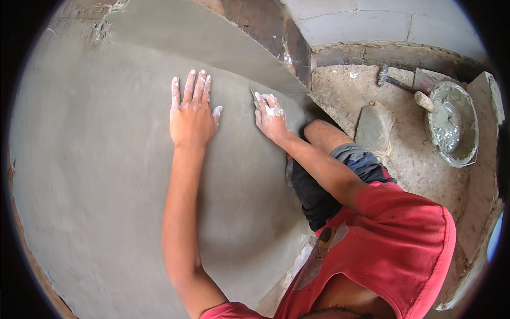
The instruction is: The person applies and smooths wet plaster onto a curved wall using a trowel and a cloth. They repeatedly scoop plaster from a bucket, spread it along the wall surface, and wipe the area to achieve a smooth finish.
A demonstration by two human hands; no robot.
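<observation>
My left hand [193, 114] lies flat with fingers stretched out on a smooth grey plastered surface [106, 159]. Whitish paste coats its fingertips and thumb. To its right, my right hand [272, 118] is closed, with white paste on the knuckles. Its fingers grip a thin metal blade [253, 91], seen nearly edge-on against the plaster. Most of this tool is hidden by the hand, so its exact kind does not show. Just beyond both hands, the plaster meets a second grey plastered face [202, 40] along a slanting line.
On the rough floor at right stands a bucket [474, 127] of wet grey mortar, a wooden handle [425, 101] sticking out. A hammer [383, 76] lies beside it. Nearer my bent knee [324, 133] is a mortar-coated flat board [373, 127]. White block wall [372, 24] rises behind.
</observation>
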